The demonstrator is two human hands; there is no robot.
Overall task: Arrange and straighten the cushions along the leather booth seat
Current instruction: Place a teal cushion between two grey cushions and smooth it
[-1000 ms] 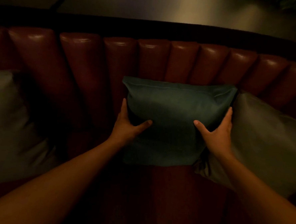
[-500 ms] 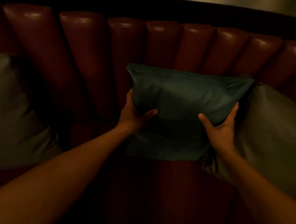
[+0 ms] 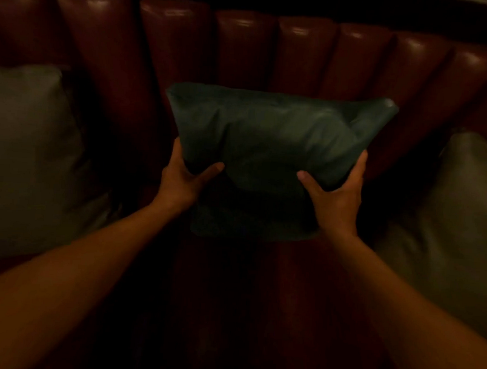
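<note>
My left hand [image 3: 181,180] grips the left edge of the dark teal cushion [image 3: 267,146], thumb pressed into its front, fingers wrapped behind. My right hand [image 3: 335,195] grips the right edge the same way. The cushion stands upright at the middle of the booth seat [image 3: 259,285], its top against the ribbed red leather backrest [image 3: 245,47] (its lower edge appears to rest on the seat, though the light is poor). A grey cushion [image 3: 24,156] sits well apart at left; another grey cushion [image 3: 456,220] near at right.
</note>
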